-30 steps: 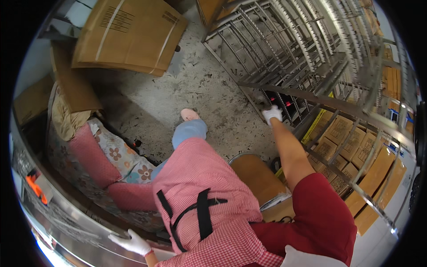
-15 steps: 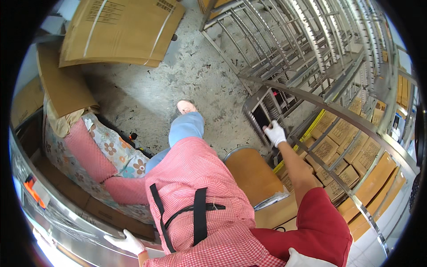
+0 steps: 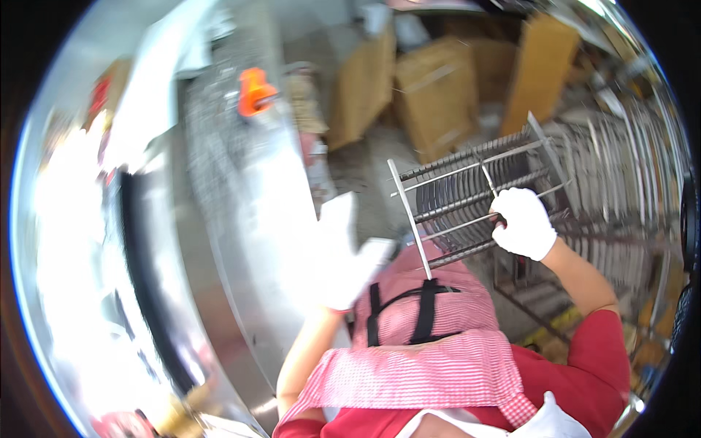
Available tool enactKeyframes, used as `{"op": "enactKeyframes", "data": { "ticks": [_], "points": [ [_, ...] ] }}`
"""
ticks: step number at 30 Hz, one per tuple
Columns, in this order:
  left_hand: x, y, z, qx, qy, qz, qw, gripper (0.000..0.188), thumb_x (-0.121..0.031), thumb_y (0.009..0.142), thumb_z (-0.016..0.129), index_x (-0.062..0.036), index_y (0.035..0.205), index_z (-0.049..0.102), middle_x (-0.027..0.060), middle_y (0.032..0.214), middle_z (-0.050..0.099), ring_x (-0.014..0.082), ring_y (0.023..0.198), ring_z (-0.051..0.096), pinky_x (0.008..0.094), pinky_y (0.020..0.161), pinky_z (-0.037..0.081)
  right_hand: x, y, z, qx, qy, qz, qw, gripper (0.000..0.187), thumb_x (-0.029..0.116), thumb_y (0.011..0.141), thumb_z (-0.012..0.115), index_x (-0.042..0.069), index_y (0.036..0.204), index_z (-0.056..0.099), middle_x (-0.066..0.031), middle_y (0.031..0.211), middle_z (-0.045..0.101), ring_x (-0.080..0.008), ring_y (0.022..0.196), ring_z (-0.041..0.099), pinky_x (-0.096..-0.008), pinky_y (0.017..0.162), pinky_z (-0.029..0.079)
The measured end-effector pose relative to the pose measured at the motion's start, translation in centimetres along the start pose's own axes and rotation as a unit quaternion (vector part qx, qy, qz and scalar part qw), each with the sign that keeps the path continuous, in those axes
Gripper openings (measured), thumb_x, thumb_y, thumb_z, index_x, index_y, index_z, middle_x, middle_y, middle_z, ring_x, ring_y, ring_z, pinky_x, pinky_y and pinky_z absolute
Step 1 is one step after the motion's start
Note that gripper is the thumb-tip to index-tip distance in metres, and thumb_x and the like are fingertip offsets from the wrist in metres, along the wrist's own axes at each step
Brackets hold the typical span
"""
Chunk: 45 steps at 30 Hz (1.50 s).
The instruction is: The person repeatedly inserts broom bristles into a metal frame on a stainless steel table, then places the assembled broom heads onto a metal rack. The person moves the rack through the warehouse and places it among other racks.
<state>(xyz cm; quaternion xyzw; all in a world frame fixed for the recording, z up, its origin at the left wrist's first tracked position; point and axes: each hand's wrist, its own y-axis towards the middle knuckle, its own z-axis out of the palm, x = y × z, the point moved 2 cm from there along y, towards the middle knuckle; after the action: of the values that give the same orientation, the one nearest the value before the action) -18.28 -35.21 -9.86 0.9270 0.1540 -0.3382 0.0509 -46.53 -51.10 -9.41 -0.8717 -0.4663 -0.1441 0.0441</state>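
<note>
My right hand (image 3: 524, 225), in a white glove, grips a slotted metal rack (image 3: 478, 201) by one of its thin rods. The rack has pale bars at both ends, dark toothed rods between them and a row of dark slats or plates, too blurred to make out. It is held up in front of my red checked apron. My left hand (image 3: 339, 255), also gloved in white, is raised with thumb and fingers apart, holding nothing. Beneath and beside it runs a shiny metal worktop (image 3: 263, 219).
An orange tool-like object (image 3: 255, 93) lies on the worktop's far part, near clear plastic wrap (image 3: 212, 124). Flattened cardboard (image 3: 438, 91) leans at the back. More metal racks (image 3: 613, 168) stand to the right. Bright glare covers the left side.
My view has swung left toward the worktop. The rack in my right hand has come up from near the floor to in front of my body. My left hand has left the worktop's edge.
</note>
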Motion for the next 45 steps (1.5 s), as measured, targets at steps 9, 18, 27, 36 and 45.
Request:
{"op": "enactKeyframes", "data": {
  "ticks": [9, 18, 27, 36, 45],
  "points": [
    [1.3, -9.2, -15.1, -0.479, -0.048, 0.014, 0.877, 0.106, -0.019, 0.053, 0.08, 0.0089, 0.143, 0.032, 0.0256, 0.104, 0.053, 0.0404, 0.095, 0.053, 0.0463, 0.084, 0.044, 31.5, 15.6, -10.1, -0.118, -0.1, -0.551, 0.82, 0.037, 0.032, 0.07, 0.07, 0.013, 0.102, 0.069, -0.0087, 0.098, 0.063, -0.0246, 0.1, 0.06, -0.0412, 0.091, 0.042],
    [10.7, -21.9, -18.4, -0.781, 0.352, -0.289, 0.427, 0.129, -0.023, 0.052, 0.088, 0.0127, 0.147, 0.008, 0.0324, 0.142, 0.028, 0.0439, 0.129, 0.037, 0.0535, 0.107, 0.033, 52.9, 25.0, -11.8, 0.071, 0.407, -0.6, 0.685, 0.031, 0.027, 0.09, 0.065, 0.005, 0.111, 0.071, -0.0105, 0.099, 0.071, -0.0214, 0.092, 0.066, -0.0322, 0.088, 0.05],
    [13.0, -24.4, -21.2, -0.766, 0.318, -0.28, 0.483, 0.12, -0.013, 0.057, 0.087, 0.0075, 0.149, 0.012, 0.0279, 0.138, 0.035, 0.0369, 0.118, 0.049, 0.0456, 0.099, 0.044, 59.0, 30.7, -6.2, 0.08, 0.314, -0.641, 0.696, 0.022, 0.023, 0.089, 0.063, 0.002, 0.096, 0.066, -0.0109, 0.09, 0.068, -0.0253, 0.087, 0.065, -0.0328, 0.081, 0.05],
    [17.3, -28.5, -29.1, -0.429, 0.249, -0.297, 0.816, 0.102, -0.01, 0.053, 0.073, 0.0, 0.144, 0.03, 0.0202, 0.117, 0.051, 0.0372, 0.109, 0.049, 0.0454, 0.098, 0.038, 44.5, 47.6, 9.1, 0.155, 0.576, -0.095, 0.797, 0.019, 0.017, 0.098, 0.048, 0.003, 0.09, 0.058, -0.0025, 0.076, 0.06, -0.0078, 0.058, 0.052, -0.0233, 0.05, 0.041],
    [17.5, -28.1, -30.2, -0.333, 0.254, -0.287, 0.862, 0.1, -0.008, 0.051, 0.069, -0.0005, 0.143, 0.032, 0.02, 0.12, 0.049, 0.0381, 0.113, 0.047, 0.0461, 0.102, 0.034, 54.6, 44.8, 13.4, 0.553, 0.471, -0.028, 0.686, 0.045, 0.055, 0.098, 0.049, 0.011, 0.106, 0.055, 0.0114, 0.055, 0.033, -0.0019, 0.039, 0.026, -0.0193, 0.036, 0.02]
  ]
}}
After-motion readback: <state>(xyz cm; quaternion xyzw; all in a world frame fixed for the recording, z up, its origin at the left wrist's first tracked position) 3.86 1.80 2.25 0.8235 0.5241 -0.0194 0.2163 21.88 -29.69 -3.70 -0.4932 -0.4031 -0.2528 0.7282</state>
